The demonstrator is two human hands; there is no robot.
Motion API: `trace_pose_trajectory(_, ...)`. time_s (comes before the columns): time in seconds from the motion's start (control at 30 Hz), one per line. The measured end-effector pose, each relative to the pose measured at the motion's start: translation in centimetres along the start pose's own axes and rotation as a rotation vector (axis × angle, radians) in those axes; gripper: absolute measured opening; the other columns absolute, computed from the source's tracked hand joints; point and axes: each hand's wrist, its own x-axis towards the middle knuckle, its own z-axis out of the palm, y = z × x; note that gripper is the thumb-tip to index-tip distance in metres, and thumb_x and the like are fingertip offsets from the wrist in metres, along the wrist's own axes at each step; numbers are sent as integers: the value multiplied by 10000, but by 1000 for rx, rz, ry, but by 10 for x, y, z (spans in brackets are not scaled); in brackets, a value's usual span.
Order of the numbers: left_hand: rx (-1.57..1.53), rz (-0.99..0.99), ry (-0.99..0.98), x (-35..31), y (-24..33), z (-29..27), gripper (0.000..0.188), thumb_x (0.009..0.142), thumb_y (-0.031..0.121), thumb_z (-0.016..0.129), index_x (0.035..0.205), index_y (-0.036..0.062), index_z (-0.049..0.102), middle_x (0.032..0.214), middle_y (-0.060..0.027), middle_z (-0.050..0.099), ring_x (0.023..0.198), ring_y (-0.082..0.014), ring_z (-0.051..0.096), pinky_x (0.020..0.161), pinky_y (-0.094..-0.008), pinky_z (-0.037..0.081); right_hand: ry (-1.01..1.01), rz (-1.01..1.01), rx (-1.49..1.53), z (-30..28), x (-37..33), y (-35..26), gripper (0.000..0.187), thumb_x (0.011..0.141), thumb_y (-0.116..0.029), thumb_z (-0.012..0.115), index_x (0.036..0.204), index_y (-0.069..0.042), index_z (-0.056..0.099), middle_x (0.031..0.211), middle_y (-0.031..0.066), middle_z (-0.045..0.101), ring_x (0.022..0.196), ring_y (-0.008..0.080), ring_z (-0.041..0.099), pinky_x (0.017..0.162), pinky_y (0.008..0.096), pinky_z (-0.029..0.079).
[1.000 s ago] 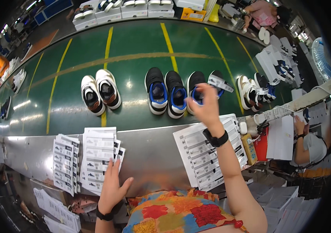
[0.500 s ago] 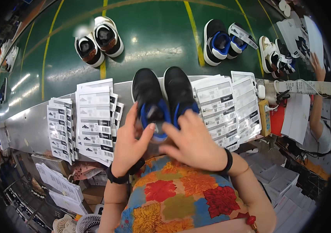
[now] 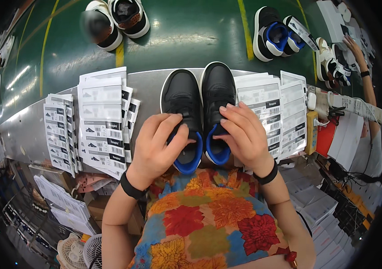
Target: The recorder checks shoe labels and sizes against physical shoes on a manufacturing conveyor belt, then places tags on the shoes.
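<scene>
Two black sneakers with white soles and blue linings stand side by side in front of me, toes pointing away. My left hand (image 3: 157, 145) is closed on the left sneaker (image 3: 182, 93), its fingertips at the tongue and its thumb over the opening. On the right sneaker (image 3: 218, 85), my right hand (image 3: 245, 136) grips the tongue area, with the thumb reaching into the opening and the fingers on top. Both heels face me, and the blue collars show between my hands. My fingers partly hide the laces and tongues.
Stacks of printed label sheets lie left (image 3: 101, 121) and right (image 3: 262, 107) on the metal ledge (image 3: 25, 125). Beyond it, the green surface (image 3: 186, 36) carries a white-and-brown pair (image 3: 128, 18) and a black-and-blue pair (image 3: 267, 36). A co-worker's arm (image 3: 363, 67) is at far right.
The left hand has moved from the left shoe's heel side onto its tongue. My right hand has shifted right, onto the right sneaker. The view has turned slightly, and things beyond appear higher.
</scene>
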Motion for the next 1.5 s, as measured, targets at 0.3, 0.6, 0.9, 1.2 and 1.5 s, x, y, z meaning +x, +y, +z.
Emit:
trace_pose_trajectory(0.3,-214,-226,-35,58,3,-44,156,690,-10,764,824,-18,685,714,-108,657,609,-207,609,586,-294,482,-49,285,344,-34,62,1,80,728,-9,715,802,6,686,647,107,616,571,224,593,542,300,457)
trace_pose_trajectory(0.6,-631,-592,-179,82,-7,-43,172,789,119,771,804,-47,726,665,-79,694,606,-69,588,553,-216,452,-191,661,909,-31,73,26,165,838,-143,746,839,22,737,715,39,691,639,53,582,567,205,446)
trace_pose_trajectory(0.9,-621,-725,-189,79,-2,-45,152,784,113,761,789,-34,722,678,-55,681,646,-67,592,571,-212,445,-124,496,559,-36,68,8,117,803,-97,727,836,15,726,733,66,675,647,119,588,600,233,435)
trace_pose_trajectory(1.2,-52,-271,-70,16,9,-2,557,620,5,792,1151,15,624,1045,-230,672,921,-378,665,769,-385,556,3,348,21,4,0,-3,752,633,-10,767,1339,-92,520,1333,228,524,931,401,656,819,417,544)
trace_pose_trajectory(1.5,-226,-554,-313,54,15,-38,592,634,-13,653,1219,-36,571,832,-260,647,608,-399,607,584,-398,494,-234,600,141,-33,39,-1,628,636,50,649,1254,-48,586,840,218,675,693,373,659,635,334,511)
